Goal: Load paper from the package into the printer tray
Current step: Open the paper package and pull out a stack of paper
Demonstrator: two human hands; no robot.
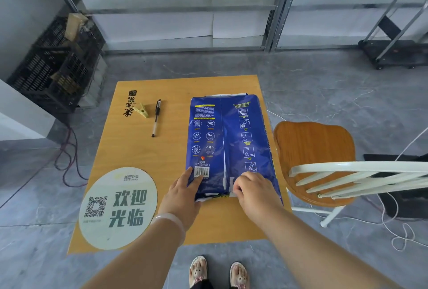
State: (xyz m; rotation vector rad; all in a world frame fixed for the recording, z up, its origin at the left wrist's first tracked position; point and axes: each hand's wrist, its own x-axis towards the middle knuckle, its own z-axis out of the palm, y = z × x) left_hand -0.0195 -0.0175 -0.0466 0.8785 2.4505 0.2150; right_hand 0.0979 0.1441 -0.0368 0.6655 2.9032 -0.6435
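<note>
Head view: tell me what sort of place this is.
Probably a storeroom or warehouse corner used as a makeshift workspace: metal racking along the wall, stacked black plastic crates in the corner, and a platform trolley parked at the right.

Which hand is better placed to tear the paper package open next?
Probably the right hand: its fingers pinch the paper package at its near end, while the left hand lies flat on it.

One wide-angle camera on the person's head looks forward and down onto a table (171, 154). It is near, with the left hand (183, 193) and right hand (252, 190) low in the middle.
</note>
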